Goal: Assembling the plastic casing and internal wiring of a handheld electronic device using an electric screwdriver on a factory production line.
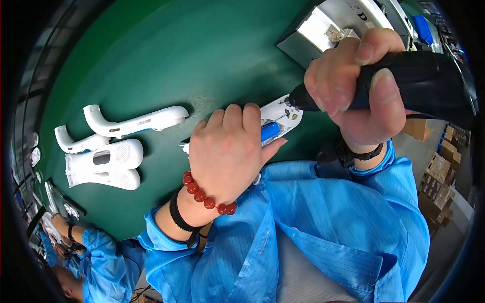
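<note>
White housing [275, 110] held under the left hand [230, 144], driver at its end

Palm down, the left hand covers most of the housing on the green tabletop [202, 50] and holds it from above, the thumb along the near side; what the fingertips touch is hidden. The right hand [348, 83] is closed around a black powered driver [427, 81], fingers wrapped and thumb laid along the body. The driver's tip points down at the exposed end of the housing, among small openings (whether it touches a screw there is too small to tell). Beside the left thumb, a blue cylinder [270, 132] lies inside the housing.

On the left wrist are a red bead bracelet [200, 196] and a black band [178, 214]; a black strap [374, 152] circles the right wrist.

Farther left on the tabletop lie a long curved white shell [146, 121], a smaller curved shell [76, 144] and two perforated white panels [118, 154], grouped close together. Beyond the right hand stands an open box [313, 30] with a metal piece [333, 33] inside. At lower left, a co-worker's blue sleeve [108, 257] shows; at right, cardboard boxes [437, 169] stand on the floor.
</note>
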Tool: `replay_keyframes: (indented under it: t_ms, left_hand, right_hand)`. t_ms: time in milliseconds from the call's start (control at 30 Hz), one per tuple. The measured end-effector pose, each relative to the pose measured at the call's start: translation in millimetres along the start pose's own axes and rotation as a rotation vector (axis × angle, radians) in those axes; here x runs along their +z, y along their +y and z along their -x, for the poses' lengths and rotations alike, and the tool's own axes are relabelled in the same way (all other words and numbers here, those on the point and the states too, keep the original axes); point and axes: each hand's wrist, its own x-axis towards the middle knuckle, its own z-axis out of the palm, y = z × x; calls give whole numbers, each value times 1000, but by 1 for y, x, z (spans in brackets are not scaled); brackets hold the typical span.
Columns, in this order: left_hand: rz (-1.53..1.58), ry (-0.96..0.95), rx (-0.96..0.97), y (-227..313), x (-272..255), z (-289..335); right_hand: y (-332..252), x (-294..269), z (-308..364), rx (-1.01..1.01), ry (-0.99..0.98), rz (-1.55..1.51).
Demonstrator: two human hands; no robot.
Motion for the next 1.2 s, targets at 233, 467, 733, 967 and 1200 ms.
replay_keyframes:
  t_ms: [233,467,733,967,1200]
  left_hand:
    - [2,-26,-6,-1,0,-2]
    - [8,15,18,-3,4,0]
    - [19,39,22,-3,4,-3]
    - [25,55,6,-1,3,-1]
    - [-14,79,35,1,4,-1]
  right_hand:
    - [0,1,-1,1,-6,-51]
    - [-2,6,-4,86,-20,-68]
    - [-4,3,-7,27,-35,-38]
    - [-30,-25,-9,-170,-63,-312]
    - [-47,-51,-14,-175,-46,-31]
